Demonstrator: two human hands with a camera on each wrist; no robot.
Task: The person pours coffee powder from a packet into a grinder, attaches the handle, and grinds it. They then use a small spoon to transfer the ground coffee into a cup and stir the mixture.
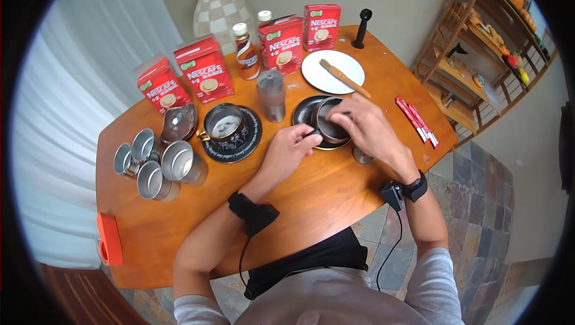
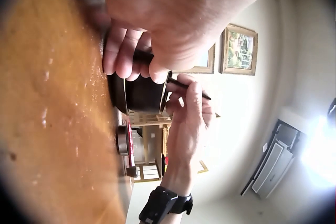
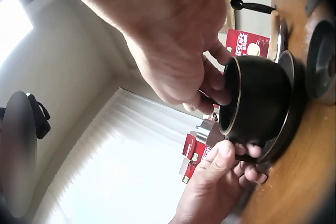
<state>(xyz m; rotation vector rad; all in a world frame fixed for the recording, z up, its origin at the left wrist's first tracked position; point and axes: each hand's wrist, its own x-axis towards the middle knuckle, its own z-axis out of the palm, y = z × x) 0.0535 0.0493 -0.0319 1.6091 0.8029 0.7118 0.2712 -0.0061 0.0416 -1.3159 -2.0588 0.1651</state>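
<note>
A black cup (image 3: 260,98) with a thin pale rim stands on a dark saucer (image 3: 295,85). My left hand (image 1: 291,150) pinches the cup's handle between thumb and fingers, on the cup's left side. Over the cup's mouth, my right hand (image 1: 372,128) has its fingers curled down at the opening. They hold a thin dark stick (image 2: 206,96), one end of which sticks out past the hand in the left wrist view. Its other end goes toward the cup's inside and is hidden there.
Left of the hands are a second black cup (image 1: 223,122) on its saucer and several metal mugs (image 1: 179,162). Behind stand a shaker (image 1: 272,94), bottles (image 1: 246,55) and red Nescafe boxes (image 1: 206,76). A white plate (image 1: 317,64) bears a wooden-handled brush (image 1: 344,78); red sachets (image 1: 416,121) lie right.
</note>
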